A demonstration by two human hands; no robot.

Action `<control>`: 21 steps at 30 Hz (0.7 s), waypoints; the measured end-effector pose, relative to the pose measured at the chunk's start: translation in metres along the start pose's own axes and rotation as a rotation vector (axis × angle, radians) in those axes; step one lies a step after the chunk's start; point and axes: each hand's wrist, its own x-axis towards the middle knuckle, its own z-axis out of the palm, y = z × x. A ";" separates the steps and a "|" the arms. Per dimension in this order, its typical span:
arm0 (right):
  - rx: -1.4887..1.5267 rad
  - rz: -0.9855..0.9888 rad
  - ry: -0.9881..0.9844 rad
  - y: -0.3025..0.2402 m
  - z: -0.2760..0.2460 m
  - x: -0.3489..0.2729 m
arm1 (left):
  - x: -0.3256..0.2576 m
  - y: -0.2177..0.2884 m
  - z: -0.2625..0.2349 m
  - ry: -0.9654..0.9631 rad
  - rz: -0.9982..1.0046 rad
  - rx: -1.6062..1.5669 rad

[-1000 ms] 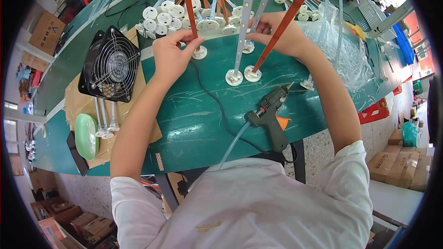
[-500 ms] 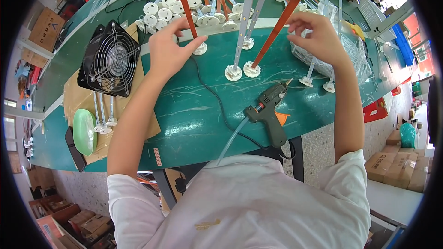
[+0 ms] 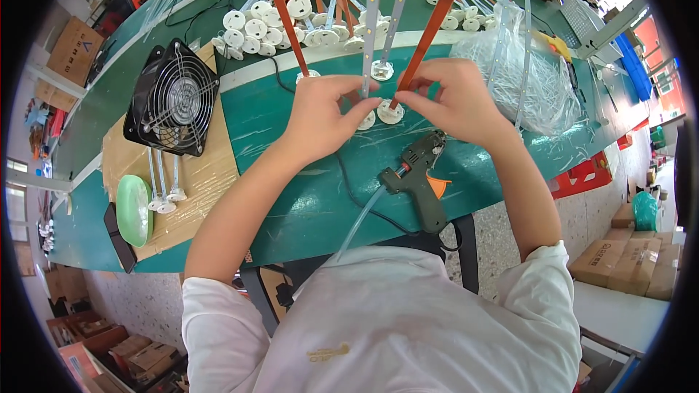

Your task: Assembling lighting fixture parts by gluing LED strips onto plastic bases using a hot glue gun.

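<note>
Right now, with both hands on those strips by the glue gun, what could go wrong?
1. The glue gun lies just below the right hand; a wrist could brush its nozzle.
2. Its black cord runs under the left hand, so a tug may drag the gun.
3. The tall orange strip and white strip stand on small round bases; a nudge could tip them.

Green workbench [image 3: 291, 196], speckled floor [image 3: 502, 225], stacked cartons [image 3: 626, 262].
</note>
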 end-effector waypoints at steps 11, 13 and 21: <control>-0.060 0.270 0.305 0.030 -0.012 0.017 | 0.036 -0.023 0.015 0.331 -0.076 0.224; -0.145 0.241 0.248 0.036 -0.006 0.026 | 0.043 -0.031 0.016 0.337 -0.052 0.255; -0.134 0.286 0.189 0.045 0.001 0.031 | 0.049 -0.035 0.020 0.358 -0.047 0.359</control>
